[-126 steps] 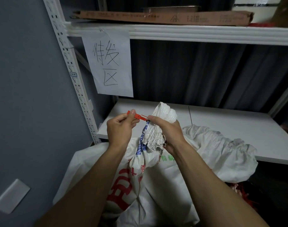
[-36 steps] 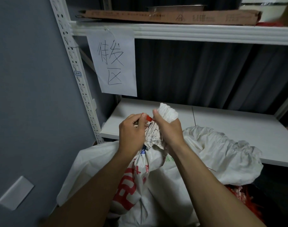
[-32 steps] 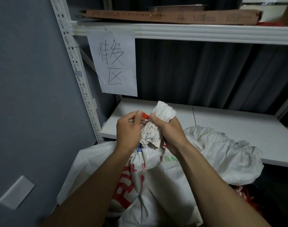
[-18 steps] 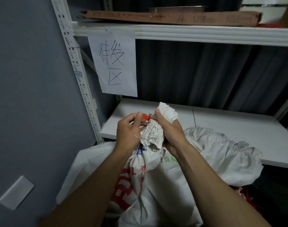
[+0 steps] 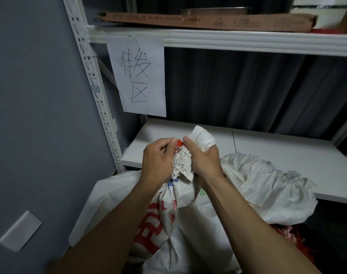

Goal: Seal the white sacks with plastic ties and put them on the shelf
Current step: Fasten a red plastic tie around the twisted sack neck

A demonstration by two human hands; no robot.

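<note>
Plastic tie (image 5: 179,143), red, lies crosswise at the white sack (image 5: 203,140)'s bunched neck | left hand (image 5: 158,161) nearer, pinching its end | right hand (image 5: 202,159) clamps the neck | sack stands before the shelf (image 5: 267,151)

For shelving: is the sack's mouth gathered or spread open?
Gathered: right hand grips the sack by its bunched neck; left hand pinches the red tie.

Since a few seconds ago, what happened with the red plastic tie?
The left hand moved right, up against the bunched neck of the white woven sack, still pinching the red plastic tie; only a short red bit shows now. The right hand kept gripping the neck.
</note>
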